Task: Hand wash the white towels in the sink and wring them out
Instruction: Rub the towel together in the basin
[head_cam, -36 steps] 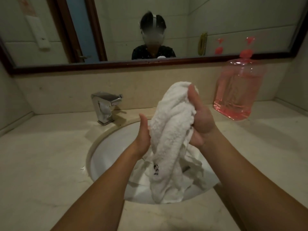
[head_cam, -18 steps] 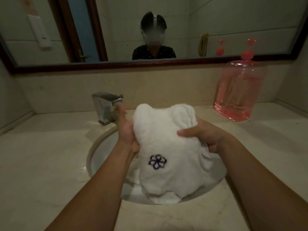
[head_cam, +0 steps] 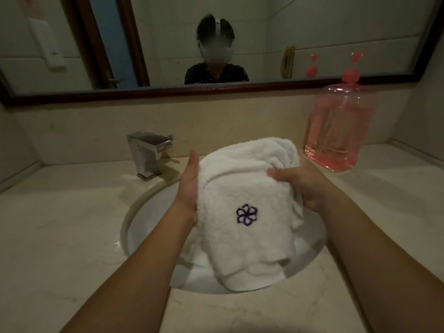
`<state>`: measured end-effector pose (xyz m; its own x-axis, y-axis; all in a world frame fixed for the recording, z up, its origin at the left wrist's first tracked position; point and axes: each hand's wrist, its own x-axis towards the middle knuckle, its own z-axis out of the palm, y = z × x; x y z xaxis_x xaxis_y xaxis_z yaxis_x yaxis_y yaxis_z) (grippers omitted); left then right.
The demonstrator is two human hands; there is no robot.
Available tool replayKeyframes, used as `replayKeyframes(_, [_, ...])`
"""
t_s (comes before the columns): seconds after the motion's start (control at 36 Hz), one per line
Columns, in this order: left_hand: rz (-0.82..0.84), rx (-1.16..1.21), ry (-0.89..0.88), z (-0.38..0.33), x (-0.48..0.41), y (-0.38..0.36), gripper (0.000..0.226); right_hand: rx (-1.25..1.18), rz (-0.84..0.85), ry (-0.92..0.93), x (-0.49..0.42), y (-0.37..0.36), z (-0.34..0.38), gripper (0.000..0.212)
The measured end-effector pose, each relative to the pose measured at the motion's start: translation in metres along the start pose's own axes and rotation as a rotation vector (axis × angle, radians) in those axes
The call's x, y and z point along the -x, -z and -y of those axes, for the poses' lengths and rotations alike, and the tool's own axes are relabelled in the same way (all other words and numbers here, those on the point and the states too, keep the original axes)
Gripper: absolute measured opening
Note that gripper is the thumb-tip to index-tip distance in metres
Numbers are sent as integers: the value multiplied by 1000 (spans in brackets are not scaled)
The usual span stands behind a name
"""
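Above the sink (head_cam: 134, 219), a bunched white towel (head_cam: 242, 212) is held between both hands, its lower end hanging into the basin, a dark flower emblem (head_cam: 246, 215) facing the camera. The left hand (head_cam: 188, 188) lies flat against the towel's left side, fingers hidden behind it, so its grip cannot be told. The right hand (head_cam: 301, 186) grasps the towel's right edge. Behind the sink stands a chrome faucet (head_cam: 147, 153); a pink liquid bottle (head_cam: 336, 131) sits right of it on the counter (head_cam: 60, 224).
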<state>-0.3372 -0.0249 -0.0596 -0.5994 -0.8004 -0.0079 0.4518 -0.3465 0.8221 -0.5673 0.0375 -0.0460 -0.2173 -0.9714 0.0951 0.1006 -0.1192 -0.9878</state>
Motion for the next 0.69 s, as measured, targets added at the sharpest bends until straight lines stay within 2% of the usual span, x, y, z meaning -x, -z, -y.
replayKeyframes(0.08, [-64,57,32,0,-5,2,90,205,-136,-2,-4,-15,-5,53])
replayKeyframes(0.14, [-163,30,40,1,-9,1,95,176,-176,-58,-7,-28,-9,56])
replayKeyframes(0.19, [-355,-19,-52,5,-18,5,104,59,-120,-163,-6,-41,-13,61])
replayKeyframes(0.22, [-473,-83,-127,7,-20,5,101,-29,-70,-233,-5,-46,-16,68])
replayKeyframes(0.28, [-677,-266,-309,13,-18,-6,69,-237,32,-313,3,-68,-22,66])
replayKeyframes(0.31, [-707,-342,-371,14,-16,-14,52,-319,57,-312,7,-81,-26,65])
replayKeyframes(0.36, [-712,-448,-472,20,-17,-23,36,-322,7,-238,10,-103,-34,59])
replayKeyframes(0.44, [-669,-470,-530,22,-16,-34,38,-168,-149,-122,9,-113,-27,43])
replayKeyframes(0.53, [-669,-530,-555,25,-17,-41,33,-71,-212,-100,8,-113,-20,32])
replayKeyframes(0.61, [-766,-513,-547,17,-19,-35,34,-5,-119,-77,21,-116,-22,34])
replayKeyframes(0.69, [-789,-532,-540,11,-18,-30,36,-7,-48,-59,26,-113,-25,39])
